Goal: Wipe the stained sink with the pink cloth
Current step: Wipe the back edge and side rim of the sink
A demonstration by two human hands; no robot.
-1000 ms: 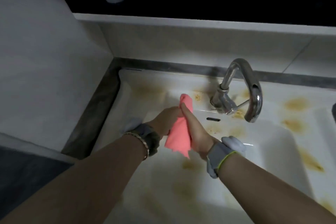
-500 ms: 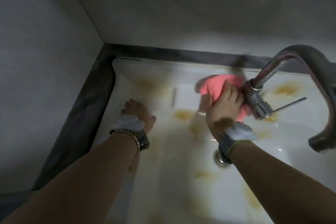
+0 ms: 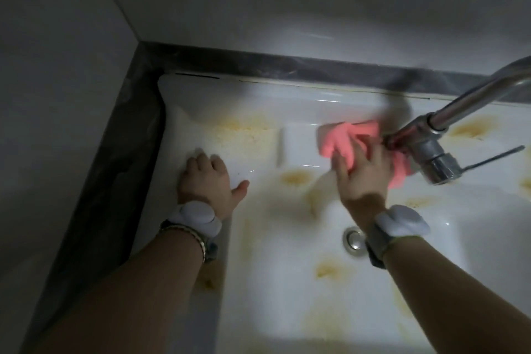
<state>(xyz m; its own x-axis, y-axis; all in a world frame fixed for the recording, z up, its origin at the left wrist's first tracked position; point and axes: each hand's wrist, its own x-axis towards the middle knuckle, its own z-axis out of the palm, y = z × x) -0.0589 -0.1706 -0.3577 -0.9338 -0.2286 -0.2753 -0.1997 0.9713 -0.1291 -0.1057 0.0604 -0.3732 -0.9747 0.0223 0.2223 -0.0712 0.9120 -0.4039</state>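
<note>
Faucet (image 3: 425,149) blocks right; sink (image 3: 287,282) basin open.

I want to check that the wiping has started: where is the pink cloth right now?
The cloth is under the right hand, pressed on the sink's back ledge just left of the tap base.

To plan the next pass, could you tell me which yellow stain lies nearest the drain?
The small stain on the basin floor, just below and left of the drain. The other blotches sit up on the sink ledge or near the faucet.
</note>
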